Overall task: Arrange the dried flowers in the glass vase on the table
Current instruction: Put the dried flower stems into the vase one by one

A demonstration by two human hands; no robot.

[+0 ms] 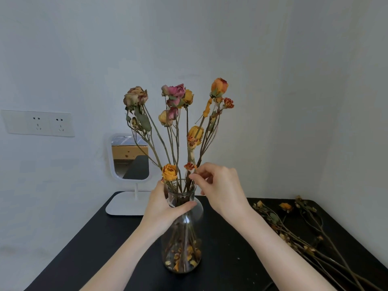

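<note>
Scene: a person's view down onto a black bench (pixel 84 248) set in the corner of a pale room.
Glass vase: the clear glass vase (pixel 182 238) stands upright near the middle of the bench, close to the viewer.
Dried flowers: the dried flowers (pixel 176 95) stand in the vase, their thin brown stems fanning out above its mouth, with pink, yellow, orange and faded beige rose heads at the top.
Vase bottom: loose yellow and orange petals (pixel 182 259) lie inside on the glass floor, around the stem ends.
Left grip: the left grip (pixel 165 208) wraps the neck of the vase, thumb across the front and fingers curled round behind.
Right grip: the right grip (pixel 222 190) is just above the vase mouth, thumb and forefinger pinching a short sprig (pixel 189 166) with a small red bud.
Loose stems: more dried roses (pixel 294 227) lie flat on the right side of the bench, well apart from the vase.
Behind: a white stand mirror (pixel 130 158) sits at the back left of the bench; a double wall socket (pixel 37 123) is on the left wall.
</note>
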